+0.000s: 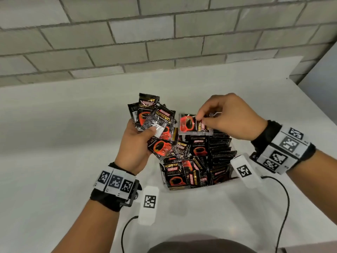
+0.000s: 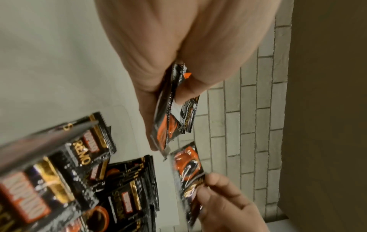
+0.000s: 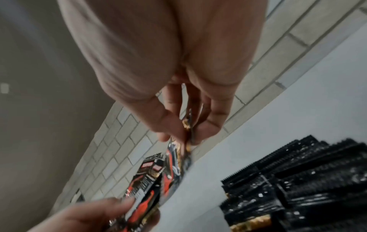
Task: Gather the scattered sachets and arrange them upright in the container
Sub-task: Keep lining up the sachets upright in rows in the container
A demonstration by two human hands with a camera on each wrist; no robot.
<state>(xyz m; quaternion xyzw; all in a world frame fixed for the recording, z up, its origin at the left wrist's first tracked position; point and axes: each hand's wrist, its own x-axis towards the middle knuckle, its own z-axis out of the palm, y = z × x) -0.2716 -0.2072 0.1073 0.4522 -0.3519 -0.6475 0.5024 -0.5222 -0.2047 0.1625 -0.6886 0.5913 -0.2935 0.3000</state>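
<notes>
My left hand (image 1: 135, 143) grips a fan of black-and-red foil coffee sachets (image 1: 155, 115), my right fingers (image 1: 200, 115) pinch one more sachet (image 1: 189, 125) above the clear plastic container (image 1: 234, 178) mid-table, part neatly upright, part jumbled.

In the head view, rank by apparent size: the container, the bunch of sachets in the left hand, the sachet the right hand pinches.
1. container
2. bunch of sachets
3. single sachet
Both held items sit nearer the camera, so true sizes stay unsure.

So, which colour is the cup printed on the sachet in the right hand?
Red, on the glossy black sachet pinched by the right hand; head view.
</notes>
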